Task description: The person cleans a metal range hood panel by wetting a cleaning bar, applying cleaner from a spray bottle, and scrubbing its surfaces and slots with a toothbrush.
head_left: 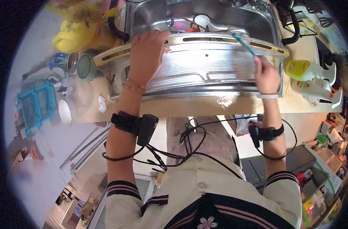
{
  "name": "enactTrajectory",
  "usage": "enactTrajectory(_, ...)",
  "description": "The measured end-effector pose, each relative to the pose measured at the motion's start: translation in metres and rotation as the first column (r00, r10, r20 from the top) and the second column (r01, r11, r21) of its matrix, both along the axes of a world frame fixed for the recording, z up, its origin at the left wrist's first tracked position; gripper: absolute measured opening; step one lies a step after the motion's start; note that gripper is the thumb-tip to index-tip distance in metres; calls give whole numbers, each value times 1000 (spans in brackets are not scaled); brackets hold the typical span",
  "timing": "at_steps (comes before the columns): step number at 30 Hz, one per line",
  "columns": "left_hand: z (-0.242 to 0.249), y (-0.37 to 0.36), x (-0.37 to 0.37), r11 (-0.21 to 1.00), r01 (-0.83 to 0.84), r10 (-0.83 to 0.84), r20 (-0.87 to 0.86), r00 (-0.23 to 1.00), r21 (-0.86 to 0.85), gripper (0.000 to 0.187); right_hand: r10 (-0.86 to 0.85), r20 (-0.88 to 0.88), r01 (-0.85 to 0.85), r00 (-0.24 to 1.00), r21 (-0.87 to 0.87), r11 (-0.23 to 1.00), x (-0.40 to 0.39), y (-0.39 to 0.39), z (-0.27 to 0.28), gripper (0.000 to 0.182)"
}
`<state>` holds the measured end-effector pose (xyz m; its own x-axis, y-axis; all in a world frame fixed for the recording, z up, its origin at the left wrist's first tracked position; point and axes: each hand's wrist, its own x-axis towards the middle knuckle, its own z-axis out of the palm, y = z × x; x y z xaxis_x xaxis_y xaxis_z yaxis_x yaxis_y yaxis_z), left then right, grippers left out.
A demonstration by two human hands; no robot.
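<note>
A long ribbed metal panel [204, 61] leans across the front of the sink, with slots along its yellowed upper edge. My left hand [147, 51] holds that edge toward its left end, the fingers bent over the top and the thumb on the near side. Pinched in my right hand [267, 76] is a thin teal brush [245, 44]. Its far end reaches the slotted edge on the right side, and bristles cannot be made out. My right hand is slightly blurred.
Inside the steel sink [151, 17] lie a white cup [201, 21] and several thin sticks. A yellow bottle [73, 38] and a glass jar [87, 66] stand at left. Two spray bottles [305, 70] lie at right. Black cables [189, 133] hang between my forearms.
</note>
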<state>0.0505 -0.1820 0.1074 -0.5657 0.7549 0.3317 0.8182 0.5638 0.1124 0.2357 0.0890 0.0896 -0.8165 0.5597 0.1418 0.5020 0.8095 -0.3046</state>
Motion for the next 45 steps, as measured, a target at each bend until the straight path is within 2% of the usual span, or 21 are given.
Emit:
enactTrajectory(1, 0, 0, 0, 1000, 2, -2, -4, 1000, 0, 36, -70, 53, 71, 996, -19, 997, 8, 10, 0, 29)
enactTrajectory(5, -3, 0, 2, 1000, 0, 0, -41, 999, -9, 38, 67, -60, -69, 996, -26, 997, -15, -34, -3, 26)
enactTrajectory(7, -5, -2, -1, 1000, 20, -20, -23, 1000, 2, 39, 132, -2, -132, 991, -38, 991, -26, -60, 9, 26)
enactTrajectory(11, 1, -4, -7, 995, 63, -70, 99, 993, 75, 39, -153, 81, 155, 985, -23, 988, 15, -1, -7, 29)
enactTrajectory(12, 5, -7, -6, 995, 62, -73, 132, 989, 84, 39, -175, 13, 176, 984, -82, 981, 24, 10, -11, 33)
enactTrajectory(15, 9, -17, -1, 999, -43, 43, 16, 999, 3, 41, -250, 81, 253, 965, -41, 967, 17, 1, 2, 35)
enactTrajectory(19, 12, -33, -8, 996, -91, 92, 129, 987, -12, 38, -146, 145, 179, 979, -257, 950, -15, -64, 6, 36)
enactTrajectory(21, 8, -32, -11, 998, -57, 60, 161, 985, -24, 37, 4, -3, -5, 1000, -255, 967, -31, -124, 13, 33)
enactTrajectory(23, 8, -36, -16, 1000, -18, 17, 144, 989, 6, 37, 104, 67, -80, 992, -291, 953, -46, -154, 24, 26)
enactTrajectory(25, 8, -49, -21, 997, 26, -32, 82, 996, 73, 37, -8, -28, 3, 1000, -191, 982, -33, -143, 8, 27)
enactTrajectory(27, 16, -75, -29, 999, -29, 23, 147, 989, 37, 38, -208, 85, 220, 974, -171, 960, -17, -114, 0, 34)
enactTrajectory(31, 20, -126, -49, 998, -38, 32, 102, 994, 52, 37, -220, 17, 219, 975, -211, 953, -34, -146, 19, 38)
enactTrajectory(33, 17, -136, -58, 987, -31, -24, 335, 942, 158, 36, -101, 129, 128, 986, -221, 967, -60, -201, 30, 34)
enactTrajectory(34, 15, -140, -62, 977, -40, -59, 444, 894, 210, 36, -38, 96, 60, 995, -231, 971, -68, -229, 35, 33)
enactTrajectory(35, 15, -144, -63, 968, -54, -73, 478, 875, 247, 36, 33, 192, 19, 981, -262, 965, -76, -248, 48, 32)
enactTrajectory(37, 16, -147, -60, 945, -86, -107, 547, 830, 315, 36, -63, 25, 67, 998, -220, 973, -71, -249, 32, 32)
enactTrajectory(39, 10, -149, -63, 934, -47, -147, 498, 854, 355, 37, -222, 10, 215, 975, -302, 929, -61, -230, 24, 34)
enactTrajectory(40, 10, -149, -62, 931, -52, -148, 504, 851, 361, 39, -262, 131, 289, 956, -274, 917, -58, -223, 29, 34)
enactTrajectory(43, 9, -149, -57, 922, -66, -148, 504, 851, 383, 38, -92, 80, 100, 993, -115, 988, -71, -268, 26, 32)
enactTrajectory(44, 11, -148, -55, 914, -62, -152, 481, 863, 400, 36, -18, 30, 22, 999, -151, 988, -79, -293, 28, 30)
enactTrajectory(45, 13, -147, -54, 906, -57, -157, 457, 875, 419, 34, -6, 117, 32, 993, -221, 975, -89, -308, 43, 28)
